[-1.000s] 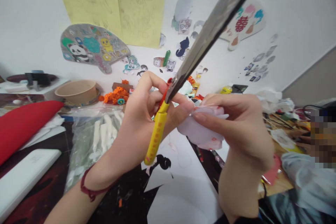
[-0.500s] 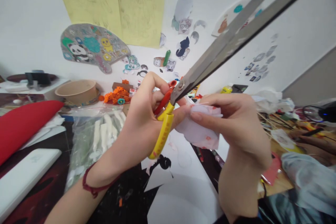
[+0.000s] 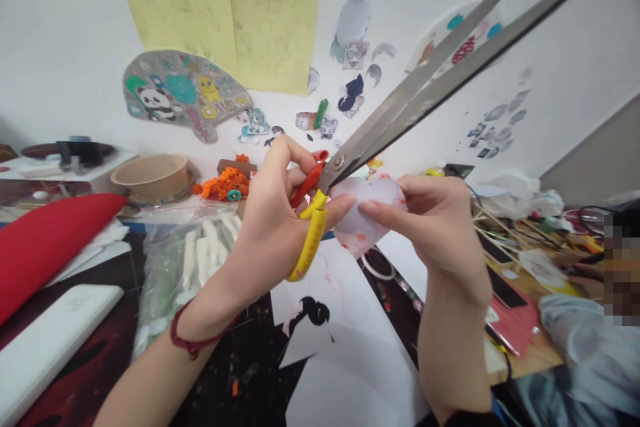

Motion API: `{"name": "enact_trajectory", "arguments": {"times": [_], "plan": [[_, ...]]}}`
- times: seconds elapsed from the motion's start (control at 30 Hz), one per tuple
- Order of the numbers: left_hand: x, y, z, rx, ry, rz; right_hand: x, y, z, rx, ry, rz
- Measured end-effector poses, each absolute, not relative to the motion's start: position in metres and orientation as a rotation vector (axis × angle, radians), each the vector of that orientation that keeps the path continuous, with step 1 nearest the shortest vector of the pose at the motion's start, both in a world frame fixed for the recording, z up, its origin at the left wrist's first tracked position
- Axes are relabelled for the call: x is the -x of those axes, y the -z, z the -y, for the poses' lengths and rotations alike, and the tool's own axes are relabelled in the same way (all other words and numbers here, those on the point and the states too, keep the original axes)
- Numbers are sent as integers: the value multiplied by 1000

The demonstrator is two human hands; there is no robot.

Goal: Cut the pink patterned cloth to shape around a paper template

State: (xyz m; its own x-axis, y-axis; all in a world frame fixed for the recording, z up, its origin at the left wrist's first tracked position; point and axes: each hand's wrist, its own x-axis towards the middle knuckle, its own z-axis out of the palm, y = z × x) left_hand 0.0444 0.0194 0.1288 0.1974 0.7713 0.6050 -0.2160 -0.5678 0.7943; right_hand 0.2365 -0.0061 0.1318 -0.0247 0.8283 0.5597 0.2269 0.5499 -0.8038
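Observation:
My left hand (image 3: 273, 233) keeps a pair of scissors (image 3: 345, 163) hooked in its grip, yellow and red handles around the fingers. The long blades point up and right, slightly parted. Its thumb also pinches the left side of a thin whitish piece with small red prints (image 3: 367, 210); whether it is cloth or paper I cannot tell. My right hand (image 3: 443, 230) holds the right side of this piece between thumb and fingers. The piece is spread between both thumbs, below the blades, and its back is partly hidden by the fingers.
Below lie white paper sheets (image 3: 350, 373) with a black cut-out (image 3: 315, 312). To the left are a clear bag of white pieces (image 3: 200, 253), a white slab-like box (image 3: 60, 340) and a red object (image 3: 55, 243). A phone (image 3: 505, 287) and thin sticks clutter the right.
The printed piece has turned from a folded, drooping shape to a flatter, rounder one facing me. My right hand has shifted slightly left. The scissors stay in my left hand.

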Motion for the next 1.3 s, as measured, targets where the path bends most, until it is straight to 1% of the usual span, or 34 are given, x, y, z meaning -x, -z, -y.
{"name": "enact_trajectory", "arguments": {"times": [0.07,0.13,0.27,0.73,0.9,1.13,1.23,1.3], "plan": [[-45,-129,-19,-1657,-1584,-502,-232,-129,3,889,-598,1545],[-45,-130,-19,-1663,-1637,-493,-227,-126,-2,831,-514,1479],[-43,-132,-17,-1694,-1631,-508,-216,-123,-6,785,-396,1385],[-45,-130,-6,-1668,-1599,-469,-209,-122,0,730,-438,1240],[-45,-126,-7,-1704,-1632,-477,-211,-121,3,693,-398,1326],[-45,-126,-12,-1697,-1723,-528,-224,-126,1,751,-390,1416],[-42,-129,-16,-1719,-1795,-538,-244,-125,-11,693,-486,1413],[-40,-131,-18,-1724,-1823,-531,-256,-119,-26,611,-699,1480]]}}
